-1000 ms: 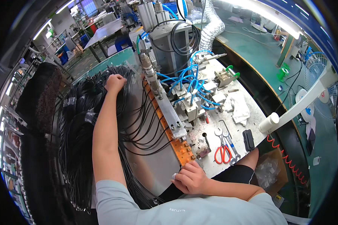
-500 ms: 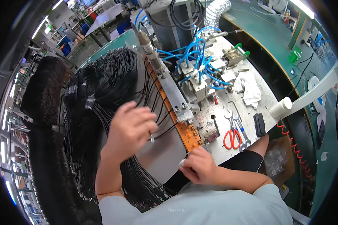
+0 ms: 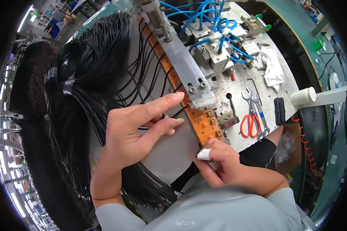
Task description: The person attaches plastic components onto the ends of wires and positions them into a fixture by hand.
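Observation:
My left hand [image 3: 133, 133] is above the grey tabletop, left of the orange rail [image 3: 204, 125]. Its index finger is stretched out and the thumb stands apart from it; the other fingers curl. A bit of black cable shows between them, apparently not gripped. My right hand [image 3: 223, 163] is closed at the near end of the rail, a white wrap [image 3: 203, 154] around one digit. Whatever its fingers pinch is hidden. Several black cables [image 3: 154, 79] run to the rail, beneath a metal bar [image 3: 187, 67].
A big bundle of black cables [image 3: 92, 46] lies left. Blue air tubes [image 3: 219, 34] feed the fixture [image 3: 216, 57]. Red-handled scissors [image 3: 250, 125], wrenches [image 3: 260, 115], a black case [image 3: 279, 111] and a white cloth [image 3: 273, 69] lie right. A white lamp arm [image 3: 304, 96] juts in.
The view has moved closer to the rail. My left hand has come nearer the rail, its index finger and thumb now spread. My right hand stays closed by the rail's near end.

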Motion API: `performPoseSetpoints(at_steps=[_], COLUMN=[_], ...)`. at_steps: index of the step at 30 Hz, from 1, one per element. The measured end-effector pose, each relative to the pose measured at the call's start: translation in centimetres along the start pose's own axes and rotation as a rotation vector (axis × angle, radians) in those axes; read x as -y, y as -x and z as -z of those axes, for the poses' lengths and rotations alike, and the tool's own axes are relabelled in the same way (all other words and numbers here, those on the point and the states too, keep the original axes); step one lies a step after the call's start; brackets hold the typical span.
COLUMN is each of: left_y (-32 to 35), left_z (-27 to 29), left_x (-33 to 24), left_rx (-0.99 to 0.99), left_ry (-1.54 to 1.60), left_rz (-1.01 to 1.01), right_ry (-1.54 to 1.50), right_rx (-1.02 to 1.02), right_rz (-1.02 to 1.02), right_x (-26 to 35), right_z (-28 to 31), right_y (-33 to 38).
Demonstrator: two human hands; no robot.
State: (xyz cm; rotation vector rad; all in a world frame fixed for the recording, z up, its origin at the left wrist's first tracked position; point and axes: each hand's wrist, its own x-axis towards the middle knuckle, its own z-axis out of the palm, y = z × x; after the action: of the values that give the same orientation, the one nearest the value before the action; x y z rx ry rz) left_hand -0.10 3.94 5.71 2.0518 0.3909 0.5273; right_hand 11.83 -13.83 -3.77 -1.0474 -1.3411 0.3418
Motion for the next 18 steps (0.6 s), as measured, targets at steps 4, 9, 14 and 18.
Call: performPoseSetpoints(at_steps=[4,9,14,18], left_y=[0.02,0.52,0.6,0.44], left_z=[0.44,0.67,0.71,0.68], left_x=[-0.47,-0.34,0.14,0.27], left_rx=[-0.005,0.009,0.028,0.032], left_ry=[0.187,0.319,0.349,0.343], left_rz=[0.081,0.173,0.176,0.164], right_ry=[-0.025,-0.054,-0.053,-0.042], right_rx=[0.028,-0.039,0.012,0.048], right_rz=[0.011,0.031,0.036,0.032], right_x=[0.13,0.06,0.1,0.03], right_z=[0.19,-0.34,0.04,0.12], right_y=[-0.32,-0.45,-0.37,-0.18])
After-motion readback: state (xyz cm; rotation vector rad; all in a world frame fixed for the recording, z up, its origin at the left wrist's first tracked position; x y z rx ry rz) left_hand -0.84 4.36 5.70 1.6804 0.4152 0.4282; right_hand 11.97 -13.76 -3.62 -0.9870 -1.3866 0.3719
